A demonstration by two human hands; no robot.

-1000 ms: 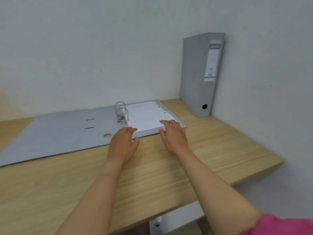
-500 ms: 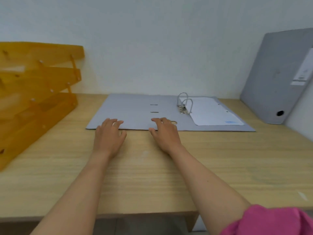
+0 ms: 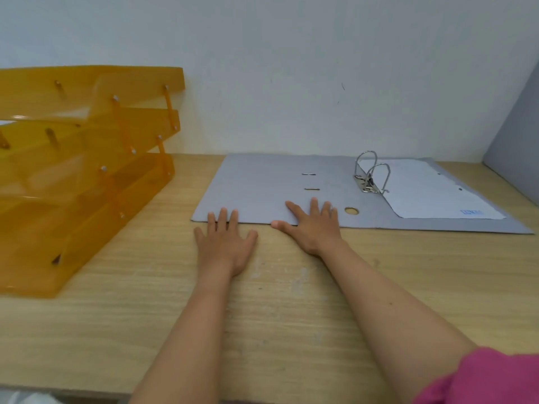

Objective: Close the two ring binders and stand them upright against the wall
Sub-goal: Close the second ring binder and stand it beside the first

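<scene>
A grey ring binder (image 3: 262,185) lies open and flat on the wooden desk, its front cover spread to the left. Its metal rings (image 3: 370,173) stand up near the middle, and a white sheet (image 3: 431,191) rests on the right half. My left hand (image 3: 224,243) lies flat, fingers apart, with the fingertips on the cover's near edge. My right hand (image 3: 313,225) lies flat on the cover near the finger hole (image 3: 351,211). A second grey binder (image 3: 513,138) stands closed and upright at the far right, mostly cut off by the frame.
A stack of orange translucent letter trays (image 3: 81,170) fills the left side of the desk (image 3: 291,301), close to the open cover's left edge. A white wall (image 3: 291,68) runs along the back.
The view has swung left, away from the standing binder. Both hands slid left along the binder's near edge, from the sheet side onto the open front cover.
</scene>
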